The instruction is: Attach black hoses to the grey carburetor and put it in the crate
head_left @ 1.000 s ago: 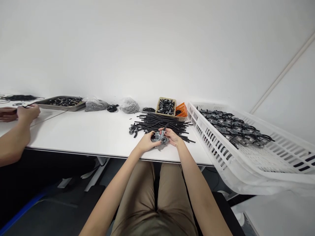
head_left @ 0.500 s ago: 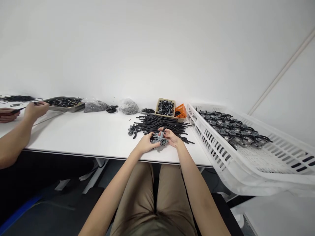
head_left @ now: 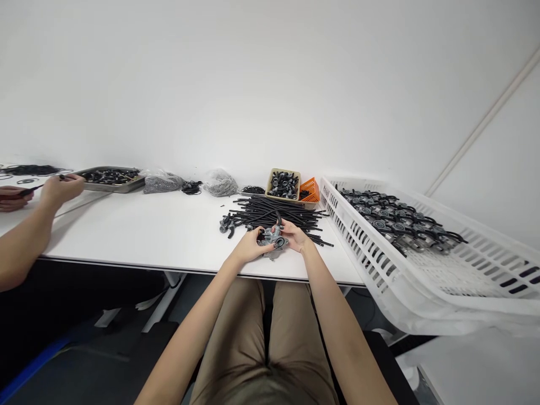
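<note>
A grey metal carburetor (head_left: 276,241) is held just above the table's front part, with a short black hose (head_left: 279,218) sticking up from it. My left hand (head_left: 248,246) is closed around its left side, the thumb lying across the front. At the right, my right hand (head_left: 296,236) is closed on the carburetor beside the hose base, its fingertips partly hidden. Just behind both hands lies a pile of straight black tubes (head_left: 270,211). Several loose grey and black fittings (head_left: 228,225) lie left of the pile.
A beige basket of black fittings (head_left: 268,181) and an orange basket (head_left: 313,190) stand behind the tubes. At right is a white crate (head_left: 363,253) holding several carburetors. Plastic bags (head_left: 220,183) and a metal tray (head_left: 141,181) line the wall. A co-worker's hand (head_left: 61,188) works at left.
My right fingers have shifted off the black hose's top to its side, and the hose now points more upright. My left hand keeps its hold on the carburetor.
</note>
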### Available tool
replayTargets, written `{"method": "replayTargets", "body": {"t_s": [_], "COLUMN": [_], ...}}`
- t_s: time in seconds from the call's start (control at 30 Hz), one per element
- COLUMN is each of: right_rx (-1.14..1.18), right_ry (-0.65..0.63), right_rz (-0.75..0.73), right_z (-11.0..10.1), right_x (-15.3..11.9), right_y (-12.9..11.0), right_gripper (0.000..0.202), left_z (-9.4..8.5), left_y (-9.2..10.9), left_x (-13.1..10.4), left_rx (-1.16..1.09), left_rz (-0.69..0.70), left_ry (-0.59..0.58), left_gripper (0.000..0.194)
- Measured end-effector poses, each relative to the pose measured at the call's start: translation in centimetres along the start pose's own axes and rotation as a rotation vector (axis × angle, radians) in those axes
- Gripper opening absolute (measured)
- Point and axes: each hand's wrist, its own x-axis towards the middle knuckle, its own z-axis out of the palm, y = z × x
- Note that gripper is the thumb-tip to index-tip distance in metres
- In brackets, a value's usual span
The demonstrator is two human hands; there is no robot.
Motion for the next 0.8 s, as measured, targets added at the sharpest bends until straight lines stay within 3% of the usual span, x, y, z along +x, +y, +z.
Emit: {"method": "replayTargets", "body": {"t_s": [0.2,0.5,0.8], "right_rx": [-0.025,-0.038,-0.018], "right_ry": [-0.006,0.008,0.028], "right_rz": [-0.001,0.000,-0.016], "right_z": [-0.11,-0.33,-0.11], "right_x": [0.22,0.30,0.29], "right_y": [0.14,0.17,0.35], "right_gripper": [0.055,0.033,0.043], "left_z": [-0.06,-0.11,-0.11], "left_y": [0.20,0.60,0.53], "left_x": [0.01,-0.05,-0.02], "left_rx": [-0.010,-0.012,0.006], "left_rz": [0.001,-0.006,-0.013], "left_ry": [-0.002,-0.003,0.006], "left_gripper": [0.035,0.036,0.037]}}
